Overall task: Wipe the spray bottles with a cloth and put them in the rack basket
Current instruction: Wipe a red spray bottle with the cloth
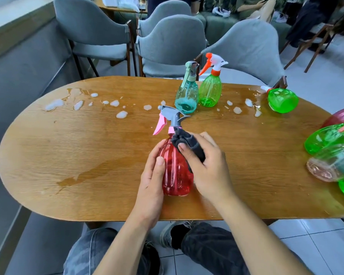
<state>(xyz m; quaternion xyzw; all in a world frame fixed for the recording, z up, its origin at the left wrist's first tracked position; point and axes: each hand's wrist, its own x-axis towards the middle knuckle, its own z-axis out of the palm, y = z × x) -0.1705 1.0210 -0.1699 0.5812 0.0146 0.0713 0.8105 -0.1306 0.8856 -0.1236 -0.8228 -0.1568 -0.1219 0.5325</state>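
From the head view, you held the red spray bottle (176,171) upright on the oval wooden table (68,155), close to the near edge and about in the middle of its length. Your left hand (151,181) was wrapped around the left side of the body, with the thumb lying flat on the front and the other fingers hidden behind the bottle. Your right hand (207,165) pinched a dark grey cloth (187,141) between thumb and curled fingers and pressed it on the shoulder of the bottle, just under the pink collar and the grey head with its pink trigger (160,125).

Near the far edge stood a teal spray bottle (187,96) and a green spray bottle (210,90), side by side and almost touching. Another green bottle (282,100) lay on its side toward the far right. At the right edge a group of green, pink and dark red bottles (330,139) lay close together; I could not tell whether a basket held them. White foam blobs (121,114) and a wet streak (87,173) were on the table.

I think the main risk was slipping: the plastic looked wet, and the table too, so a strong wipe near the neck could tip the bottle or push it off the near edge. The cloth could also catch the trigger and spray liquid out.
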